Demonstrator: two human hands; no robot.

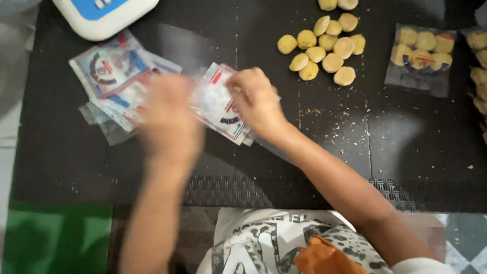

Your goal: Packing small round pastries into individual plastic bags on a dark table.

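- Far left of the hands: a white device with a blue face (104, 14) sits at the worktop's (61, 147) far edge, apart from the work.
- Just left of the left hand: a loose stack of empty printed packets (109, 76) lies fanned on the dark worktop. Judged from this, many packets are not yet filled.
- Left hand (170, 119): motion-blurred, positioned over the stack's right edge. Whether its fingers are spread or pinching a packet cannot be told.
- Between the hands: a single printed packet (219, 104) lies flat, tilted, apparently empty.
- Right hand (256, 99): fingers curled and pressed down on the single packet's upper right edge, gripping it.
- Right of the right hand, well apart: a pile of loose round yellow biscuits (324, 48) rests bare on the worktop, with crumbs (337, 129) scattered nearer the wearer.
- Further right: one clear bag (421, 58) already holds biscuits; more biscuits show at the frame's right edge.
- Judgement: packing looks early to midway; one bag filled, a loose pile and many packets remaining.
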